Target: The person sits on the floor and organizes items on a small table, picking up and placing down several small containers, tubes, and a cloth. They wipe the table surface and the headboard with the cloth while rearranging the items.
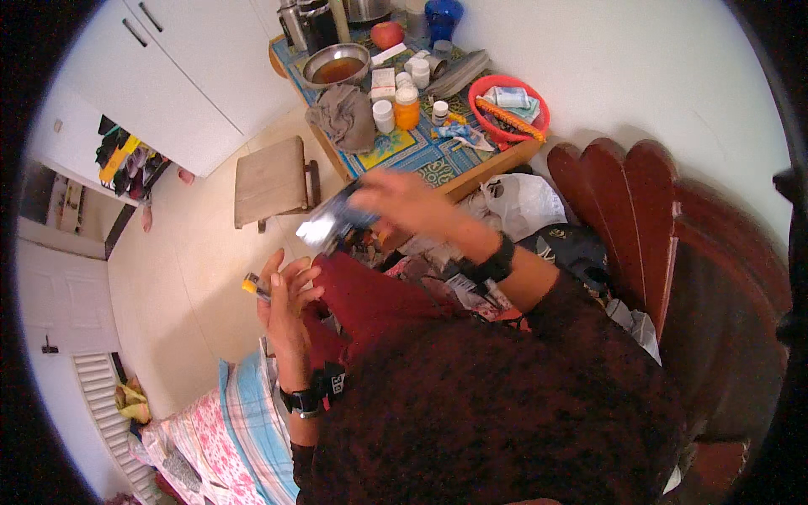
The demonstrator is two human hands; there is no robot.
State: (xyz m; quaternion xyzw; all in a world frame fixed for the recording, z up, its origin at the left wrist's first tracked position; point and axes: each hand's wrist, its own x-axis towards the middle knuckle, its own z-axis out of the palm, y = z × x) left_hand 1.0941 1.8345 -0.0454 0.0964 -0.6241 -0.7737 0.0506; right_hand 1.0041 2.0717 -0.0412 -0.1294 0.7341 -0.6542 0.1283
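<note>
My left hand [284,293], a watch on its wrist, holds a small dark, cylinder-like item with a yellow end [255,287] between its fingers; the other fingers are spread. My right hand [401,202], blurred by motion and with a black band on the wrist, grips a blue and silvery shiny package [331,221] whose exact kind I cannot tell. The package is above and to the right of my left hand, over my dark red trouser leg [379,297]. Both hands are apart, in front of the table's near edge.
A table with a patterned blue cloth [416,148] bears white bottles [383,117], an orange bottle [407,110], a steel bowl [309,69], a grey cloth [344,117] and a red basket [544,113]. A stool [268,180] stands left; bedding [252,410] lies at lower left.
</note>
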